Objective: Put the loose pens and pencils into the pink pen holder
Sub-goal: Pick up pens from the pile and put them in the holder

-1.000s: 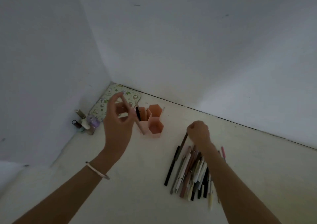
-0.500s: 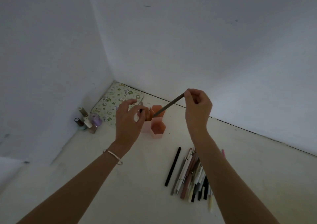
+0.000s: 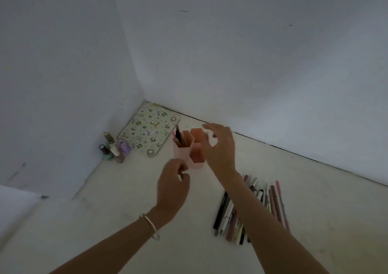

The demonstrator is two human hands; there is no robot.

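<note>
The pink pen holder (image 3: 180, 152), made of hexagonal tubes, stands on the pale surface near the wall corner. Its left tube holds several pens (image 3: 178, 138). My right hand (image 3: 218, 147) hovers just right of the holder with fingers spread and nothing in it, covering part of the holder's right side. My left hand (image 3: 173, 186) hangs in front of the holder, fingers loosely curled, holding nothing. A pile of loose pens and pencils (image 3: 249, 207) lies on the surface at the right, partly hidden under my right forearm.
A patterned green pouch (image 3: 150, 130) lies flat in the corner behind the holder. Several small nail polish bottles (image 3: 114, 148) stand against the left wall. White walls close in on the left and the back.
The pen my right hand held over the holder is no longer in it, and that hand has opened beside the holder. My left hand has let go and drawn back toward me.
</note>
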